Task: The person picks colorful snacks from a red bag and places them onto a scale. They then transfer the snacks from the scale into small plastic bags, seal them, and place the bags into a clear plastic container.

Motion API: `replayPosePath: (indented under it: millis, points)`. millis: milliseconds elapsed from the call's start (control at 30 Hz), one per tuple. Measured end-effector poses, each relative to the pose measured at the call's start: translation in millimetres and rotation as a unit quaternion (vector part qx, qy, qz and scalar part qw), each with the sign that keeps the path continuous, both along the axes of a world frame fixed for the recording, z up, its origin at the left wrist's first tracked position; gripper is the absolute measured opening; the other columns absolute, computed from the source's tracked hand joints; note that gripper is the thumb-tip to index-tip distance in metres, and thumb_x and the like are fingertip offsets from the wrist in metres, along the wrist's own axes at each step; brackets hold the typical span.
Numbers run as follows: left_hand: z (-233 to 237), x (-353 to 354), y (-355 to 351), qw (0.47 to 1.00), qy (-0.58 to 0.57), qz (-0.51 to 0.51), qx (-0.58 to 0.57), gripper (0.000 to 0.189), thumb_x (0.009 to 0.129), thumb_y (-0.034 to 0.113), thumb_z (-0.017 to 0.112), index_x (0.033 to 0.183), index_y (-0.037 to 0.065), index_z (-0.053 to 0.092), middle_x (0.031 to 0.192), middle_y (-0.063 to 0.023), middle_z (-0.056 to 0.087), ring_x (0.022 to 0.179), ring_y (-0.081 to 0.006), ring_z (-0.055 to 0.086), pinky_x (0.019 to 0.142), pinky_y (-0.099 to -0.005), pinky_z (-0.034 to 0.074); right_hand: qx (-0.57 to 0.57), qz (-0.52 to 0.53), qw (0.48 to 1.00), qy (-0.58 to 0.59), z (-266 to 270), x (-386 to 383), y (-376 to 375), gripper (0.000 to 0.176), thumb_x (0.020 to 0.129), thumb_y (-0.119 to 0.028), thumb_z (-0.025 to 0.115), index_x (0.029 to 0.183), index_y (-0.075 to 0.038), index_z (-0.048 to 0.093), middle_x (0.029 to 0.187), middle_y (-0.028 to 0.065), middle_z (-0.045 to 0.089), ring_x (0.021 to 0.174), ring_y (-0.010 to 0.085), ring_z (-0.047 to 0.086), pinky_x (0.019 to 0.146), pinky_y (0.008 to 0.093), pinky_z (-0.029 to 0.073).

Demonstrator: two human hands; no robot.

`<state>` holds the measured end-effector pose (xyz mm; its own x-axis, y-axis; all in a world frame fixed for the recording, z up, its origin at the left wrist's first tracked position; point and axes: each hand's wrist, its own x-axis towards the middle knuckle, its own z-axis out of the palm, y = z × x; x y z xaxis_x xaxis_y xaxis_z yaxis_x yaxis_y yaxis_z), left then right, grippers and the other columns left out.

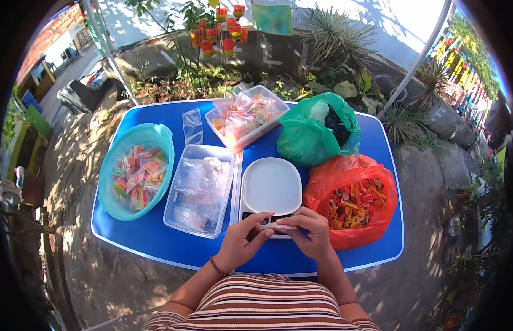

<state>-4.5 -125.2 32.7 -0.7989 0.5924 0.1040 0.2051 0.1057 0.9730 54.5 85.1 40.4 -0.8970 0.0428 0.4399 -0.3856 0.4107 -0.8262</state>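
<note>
My left hand and my right hand meet at the table's near side, pinching a small clear plastic bag between thumbs and fingers. Just beyond them a kitchen scale carries a white, rounded-square tray; my hands partly cover its front panel. To the right, a red plastic bag gapes over many red, orange and yellow dry snack pieces. On the left, a clear container holds loose clear plastic bags.
A turquoise basket at far left holds filled colourful packets. Behind stand another clear container of packets and a green plastic bag. One flat clear bag lies on the blue table. Metal poles rise beyond both back corners.
</note>
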Motion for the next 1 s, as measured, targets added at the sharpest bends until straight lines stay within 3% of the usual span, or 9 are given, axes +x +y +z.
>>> replayPosePath:
  millis: [33, 200, 333, 567, 667, 767, 833, 967, 1000]
  points:
    - [0.8, 0.7, -2.0, 0.999, -0.042, -0.014, 0.003, 0.033, 0.096, 0.010, 0.072, 0.128, 0.007, 0.067, 0.095, -0.0091, 0.070, 0.076, -0.0106, 0.067, 0.063, -0.0246, 0.052, 0.009, 0.015, 1.000, 0.009, 0.1, -0.9, -2.2, 0.031, 0.081, 0.005, 0.078, 0.109, -0.007, 0.079, 0.080, 0.0050, 0.063, 0.066, 0.0151, 0.063, 0.058, 0.0281, 0.049]
    - [1.6, -5.7, -22.9, 0.989, 0.125, 0.052, 0.058, 0.028, 0.097, 0.000, 0.066, 0.125, 0.002, 0.067, 0.109, -0.0150, 0.071, 0.091, -0.0207, 0.073, 0.073, -0.0283, 0.057, 0.053, 0.053, 0.997, 0.002, 19.3, -13.4, -24.3, 0.038, 0.081, 0.004, 0.077, 0.118, -0.007, 0.076, 0.088, 0.0086, 0.070, 0.075, 0.0197, 0.071, 0.066, 0.0310, 0.056]
    - [0.8, -10.7, -51.9, 0.968, 0.183, 0.143, 0.090, 0.028, 0.094, 0.001, 0.070, 0.122, 0.004, 0.069, 0.108, -0.0153, 0.072, 0.093, -0.0232, 0.073, 0.076, -0.0321, 0.057, 0.038, 0.100, 0.994, 0.013, 31.7, -39.0, -53.6, 0.034, 0.082, 0.002, 0.080, 0.115, -0.004, 0.077, 0.092, 0.0094, 0.073, 0.079, 0.0193, 0.073, 0.069, 0.0290, 0.057]
    - [-8.2, -3.4, -116.7, 0.948, 0.139, 0.268, 0.106, 0.026, 0.091, 0.000, 0.075, 0.115, -0.002, 0.065, 0.104, -0.0145, 0.073, 0.090, -0.0184, 0.075, 0.080, -0.0284, 0.059, 0.026, 0.200, 0.979, 0.020, 23.8, -81.8, -119.6, 0.022, 0.083, 0.001, 0.080, 0.104, -0.003, 0.077, 0.091, 0.0107, 0.075, 0.081, 0.0204, 0.074, 0.071, 0.0289, 0.058]
    - [-8.6, -8.2, -144.7, 0.931, 0.200, 0.302, 0.049, 0.024, 0.088, -0.004, 0.076, 0.108, 0.000, 0.064, 0.101, -0.0135, 0.072, 0.087, -0.0190, 0.074, 0.076, -0.0297, 0.059, 0.018, 0.232, 0.973, 0.004, 24.8, -100.5, -148.6, 0.015, 0.085, 0.000, 0.079, 0.099, -0.002, 0.076, 0.091, 0.0102, 0.074, 0.081, 0.0196, 0.074, 0.074, 0.0292, 0.059]
    - [1.5, -22.5, -166.4, 0.894, 0.260, 0.364, -0.021, 0.019, 0.088, -0.006, 0.074, 0.104, 0.001, 0.065, 0.101, -0.0142, 0.071, 0.086, -0.0237, 0.073, 0.074, -0.0321, 0.059, 0.022, 0.267, 0.963, -0.019, 16.2, -132.1, -178.8, 0.030, 0.088, -0.001, 0.077, 0.118, -0.003, 0.073, 0.107, 0.0149, 0.074, 0.094, 0.0247, 0.074, 0.082, 0.0328, 0.059]
    - [3.0, -39.9, -184.0, 0.857, 0.293, 0.406, -0.118, 0.027, 0.090, 0.004, 0.075, 0.115, 0.002, 0.068, 0.117, -0.0205, 0.069, 0.096, -0.0341, 0.072, 0.083, -0.0394, 0.058, 0.031, 0.267, 0.963, -0.007, 22.0, -149.0, -201.0, 0.043, 0.090, -0.004, 0.075, 0.132, -0.005, 0.065, 0.123, 0.0184, 0.069, 0.108, 0.0301, 0.070, 0.092, 0.0377, 0.056]
    - [1.7, -59.6, -193.9, 0.788, 0.327, 0.424, -0.303, 0.046, 0.089, 0.019, 0.078, 0.132, 0.007, 0.066, 0.140, -0.0226, 0.059, 0.120, -0.0413, 0.061, 0.104, -0.0489, 0.047, 0.111, 0.240, 0.964, 0.038, 9.5, -148.8, -207.8, 0.061, 0.094, -0.010, 0.072, 0.151, -0.010, 0.050, 0.146, 0.0223, 0.055, 0.131, 0.0393, 0.056, 0.109, 0.0451, 0.046]
    - [2.5, -57.2, -192.6, 0.779, 0.340, 0.415, -0.324, 0.050, 0.089, 0.022, 0.079, 0.135, 0.009, 0.065, 0.143, -0.0219, 0.056, 0.125, -0.0411, 0.058, 0.108, -0.0496, 0.043, 0.100, 0.240, 0.965, 0.027, 6.4, -141.0, -201.9, 0.055, 0.093, -0.011, 0.072, 0.145, -0.008, 0.056, 0.144, 0.0212, 0.057, 0.131, 0.0400, 0.055, 0.112, 0.0472, 0.043]
